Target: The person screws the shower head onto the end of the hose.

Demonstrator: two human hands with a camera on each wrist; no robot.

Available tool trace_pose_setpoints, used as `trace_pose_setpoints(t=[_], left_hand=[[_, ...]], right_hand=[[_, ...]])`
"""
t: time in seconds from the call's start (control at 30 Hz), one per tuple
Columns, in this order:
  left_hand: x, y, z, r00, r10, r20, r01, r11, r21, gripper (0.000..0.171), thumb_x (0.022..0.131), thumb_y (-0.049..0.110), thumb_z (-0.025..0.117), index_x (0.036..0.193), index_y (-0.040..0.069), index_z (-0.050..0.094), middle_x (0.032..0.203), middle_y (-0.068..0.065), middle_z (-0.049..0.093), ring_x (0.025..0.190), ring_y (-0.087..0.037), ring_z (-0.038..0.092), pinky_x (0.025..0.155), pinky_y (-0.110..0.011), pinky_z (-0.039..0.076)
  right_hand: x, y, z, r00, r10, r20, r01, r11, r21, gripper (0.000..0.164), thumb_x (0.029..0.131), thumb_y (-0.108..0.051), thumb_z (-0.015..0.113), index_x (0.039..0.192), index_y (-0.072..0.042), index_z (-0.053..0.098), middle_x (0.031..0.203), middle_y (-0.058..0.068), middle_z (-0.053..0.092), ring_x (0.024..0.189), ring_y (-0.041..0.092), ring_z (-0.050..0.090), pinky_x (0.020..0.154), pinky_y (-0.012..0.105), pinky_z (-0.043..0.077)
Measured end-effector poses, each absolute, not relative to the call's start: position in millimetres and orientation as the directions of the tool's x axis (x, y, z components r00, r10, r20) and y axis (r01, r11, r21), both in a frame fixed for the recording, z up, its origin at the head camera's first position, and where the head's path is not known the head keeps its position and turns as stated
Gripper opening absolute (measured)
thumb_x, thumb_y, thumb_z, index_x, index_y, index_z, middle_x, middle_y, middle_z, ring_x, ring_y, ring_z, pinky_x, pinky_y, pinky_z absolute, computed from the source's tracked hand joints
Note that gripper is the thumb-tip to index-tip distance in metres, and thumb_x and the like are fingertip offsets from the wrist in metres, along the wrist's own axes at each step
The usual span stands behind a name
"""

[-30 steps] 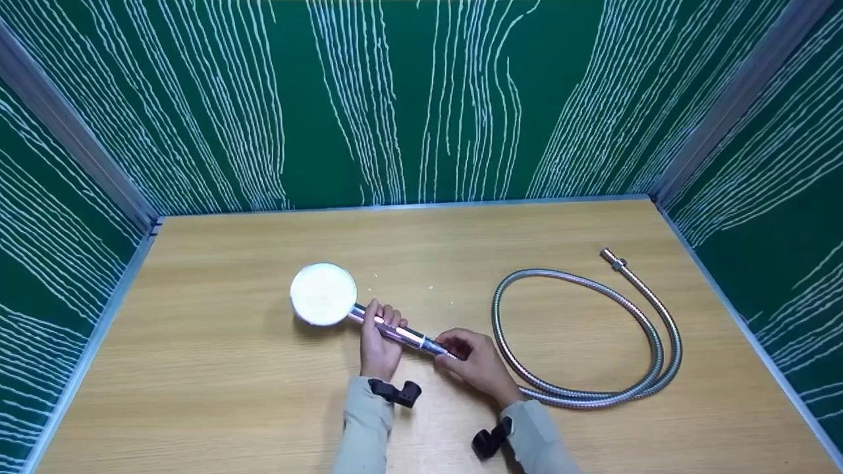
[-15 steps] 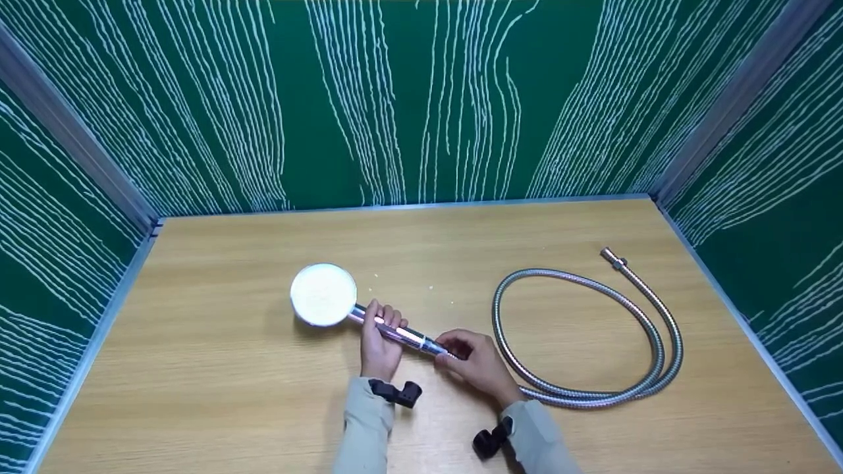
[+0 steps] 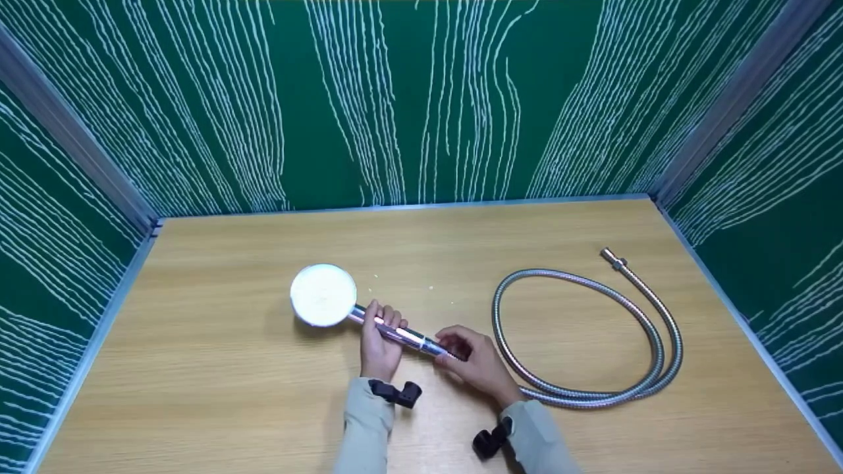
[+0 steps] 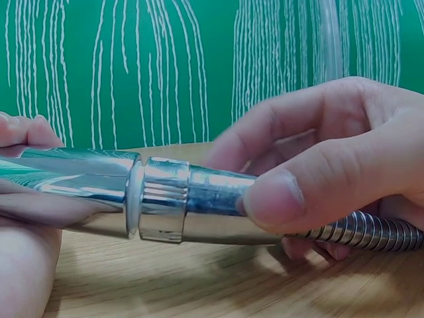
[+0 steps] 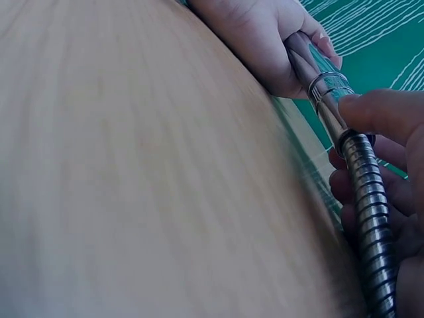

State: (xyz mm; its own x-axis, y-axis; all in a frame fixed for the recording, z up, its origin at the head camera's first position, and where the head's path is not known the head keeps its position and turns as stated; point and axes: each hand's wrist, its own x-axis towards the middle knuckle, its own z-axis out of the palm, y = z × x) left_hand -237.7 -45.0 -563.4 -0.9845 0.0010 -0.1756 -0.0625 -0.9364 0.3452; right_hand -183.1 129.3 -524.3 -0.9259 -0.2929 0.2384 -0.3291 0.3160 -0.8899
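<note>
A shower head [image 3: 323,295] with a round white face and chrome handle [image 4: 86,179] lies left of centre in the head view. My left hand [image 3: 382,352] grips the handle. At the handle's lower end sits the conical metal connector [image 4: 212,205] of a shower hose [image 5: 371,212]. In the left wrist view, the thumb of my right hand [image 3: 484,368] presses on this connector, with its fingers curled behind. The connector meets the handle at a ribbed collar [image 4: 164,199] beside a pale ring. My fingers partly hide the connector's far side.
The rest of the metal hose [image 3: 593,400] loops across the wooden table [image 3: 217,355] on the right. Its free end [image 3: 612,259] points to the back. Green walls [image 3: 428,99] with white lines enclose the table's back and sides. Small white specks lie behind the handle.
The fingers of my right hand have shifted slightly at the connector. My left hand, the shower head and the loop of hose stay in place.
</note>
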Motion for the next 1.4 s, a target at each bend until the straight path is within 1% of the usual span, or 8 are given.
trace_pose_setpoints(t=[0.13, 0.23, 0.33, 0.47, 0.57, 0.83, 1.13, 1.4], left_hand=[[-237.9, -44.8, -564.2, -0.983, 0.000, -0.184, -0.064, -0.937, 0.343, 0.033, 0.104, 0.023, 0.032, 0.073, 0.014, 0.036, 0.058, 0.005, 0.035, 0.054, -0.008, 0.034, 0.060, -0.023, 0.032], [-237.6, -44.9, -563.9, -0.981, -0.001, -0.194, -0.065, -0.941, 0.333, 0.033, 0.104, 0.023, 0.033, 0.073, 0.014, 0.036, 0.058, 0.005, 0.035, 0.055, -0.009, 0.034, 0.059, -0.023, 0.032], [-237.4, -45.0, -563.5, -0.979, -0.002, -0.205, -0.067, -0.943, 0.326, 0.033, 0.104, 0.023, 0.033, 0.073, 0.014, 0.036, 0.059, 0.005, 0.036, 0.054, -0.008, 0.034, 0.059, -0.023, 0.032], [-238.1, -45.1, -563.2, -0.977, -0.001, -0.214, -0.070, -0.944, 0.324, 0.032, 0.104, 0.023, 0.033, 0.073, 0.014, 0.036, 0.059, 0.004, 0.036, 0.054, -0.009, 0.033, 0.058, -0.023, 0.031], [-238.6, -45.5, -563.1, -0.978, 0.000, -0.210, -0.072, -0.941, 0.332, 0.032, 0.104, 0.023, 0.033, 0.074, 0.014, 0.035, 0.059, 0.005, 0.035, 0.055, -0.009, 0.033, 0.059, -0.023, 0.031], [-239.2, -45.7, -562.6, -0.983, 0.003, -0.182, -0.066, -0.937, 0.344, 0.034, 0.104, 0.023, 0.031, 0.071, 0.014, 0.036, 0.057, 0.005, 0.035, 0.053, -0.009, 0.035, 0.059, -0.023, 0.031], [-239.2, -45.6, -562.5, -0.979, -0.003, -0.202, -0.069, -0.935, 0.348, 0.033, 0.104, 0.023, 0.033, 0.072, 0.014, 0.035, 0.058, 0.005, 0.035, 0.053, -0.009, 0.034, 0.059, -0.023, 0.031], [-237.9, -45.4, -562.8, -0.982, -0.005, -0.191, -0.063, -0.936, 0.347, 0.034, 0.104, 0.022, 0.032, 0.072, 0.013, 0.036, 0.058, 0.004, 0.035, 0.054, -0.009, 0.034, 0.060, -0.023, 0.031]], right_hand=[[-184.1, 130.0, -525.2, -0.921, -0.294, 0.257, -0.344, 0.303, -0.889, 0.038, 0.072, 0.003, 0.077, 0.105, 0.009, 0.059, 0.091, 0.021, 0.065, 0.071, 0.016, 0.057, 0.063, 0.025, 0.048], [-184.4, 130.2, -525.6, -0.922, -0.292, 0.255, -0.342, 0.301, -0.890, 0.040, 0.070, 0.004, 0.078, 0.105, 0.009, 0.058, 0.091, 0.022, 0.064, 0.072, 0.018, 0.058, 0.063, 0.026, 0.049], [-184.0, 129.9, -525.5, -0.925, -0.288, 0.249, -0.335, 0.306, -0.891, 0.038, 0.070, 0.004, 0.078, 0.103, 0.009, 0.059, 0.088, 0.020, 0.064, 0.070, 0.017, 0.057, 0.062, 0.025, 0.048], [-183.6, 129.8, -525.6, -0.923, -0.289, 0.255, -0.343, 0.315, -0.885, 0.030, 0.071, 0.004, 0.077, 0.096, 0.007, 0.062, 0.082, 0.018, 0.063, 0.066, 0.016, 0.055, 0.060, 0.022, 0.046], [-183.8, 130.1, -525.6, -0.924, -0.290, 0.249, -0.336, 0.306, -0.891, 0.024, 0.072, 0.005, 0.076, 0.093, 0.005, 0.064, 0.082, 0.017, 0.064, 0.067, 0.013, 0.054, 0.060, 0.020, 0.045], [-184.8, 129.7, -525.1, -0.935, -0.288, 0.207, -0.288, 0.276, -0.917, 0.022, 0.074, 0.005, 0.074, 0.094, 0.006, 0.064, 0.081, 0.017, 0.065, 0.068, 0.007, 0.053, 0.061, 0.017, 0.042], [-183.7, 128.9, -522.9, -0.940, -0.284, 0.188, -0.277, 0.317, -0.907, 0.019, 0.075, 0.004, 0.073, 0.093, 0.004, 0.066, 0.079, 0.015, 0.065, 0.065, 0.005, 0.051, 0.060, 0.017, 0.041], [-182.6, 128.5, -520.5, -0.949, -0.285, 0.135, -0.232, 0.341, -0.911, 0.016, 0.079, 0.002, 0.070, 0.094, 0.003, 0.067, 0.080, 0.014, 0.066, 0.065, 0.004, 0.051, 0.061, 0.018, 0.042]])
